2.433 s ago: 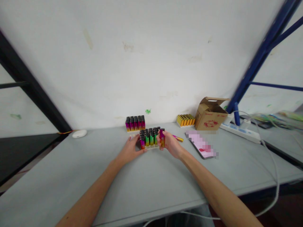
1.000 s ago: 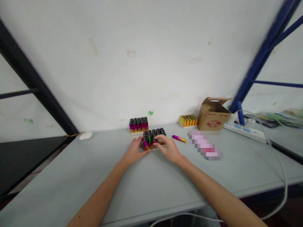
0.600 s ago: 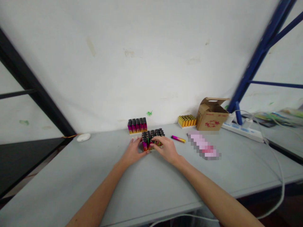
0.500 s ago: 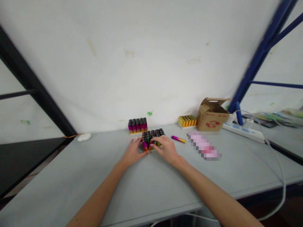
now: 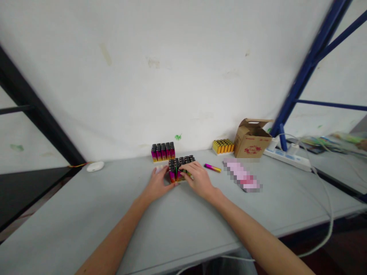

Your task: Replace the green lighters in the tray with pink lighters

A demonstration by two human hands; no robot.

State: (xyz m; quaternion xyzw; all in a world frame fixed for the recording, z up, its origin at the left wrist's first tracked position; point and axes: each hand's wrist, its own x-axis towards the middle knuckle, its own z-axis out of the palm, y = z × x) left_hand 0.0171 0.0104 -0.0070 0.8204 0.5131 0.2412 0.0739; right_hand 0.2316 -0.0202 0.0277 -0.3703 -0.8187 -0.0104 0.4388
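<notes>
A block of upright batteries (image 5: 172,176) with black tops and purple-to-yellow sides stands in front of me on the table. My left hand (image 5: 158,184) grips its left end, thumb at the near corner and fingers along the side. Over the right part of the block, my right hand (image 5: 197,176) is closed, thumb and fingertips pinching at a battery top. Its fingers hide much of that battery and the ones behind. Right of this hand lies a loose purple-and-yellow battery (image 5: 212,168). Behind the block is a second set of purple batteries (image 5: 163,152).
Yellow batteries (image 5: 223,146) stand in a white tray beside an open cardboard box (image 5: 249,147). A blurred pink item (image 5: 242,175) lies nearer. A white power strip (image 5: 286,158) with cables is at the right, a white oval object (image 5: 95,166) at the left.
The whole view has shifted slightly, so things appear a little farther left. Both hands stay at the battery block, the right fingers still at the battery tops.
</notes>
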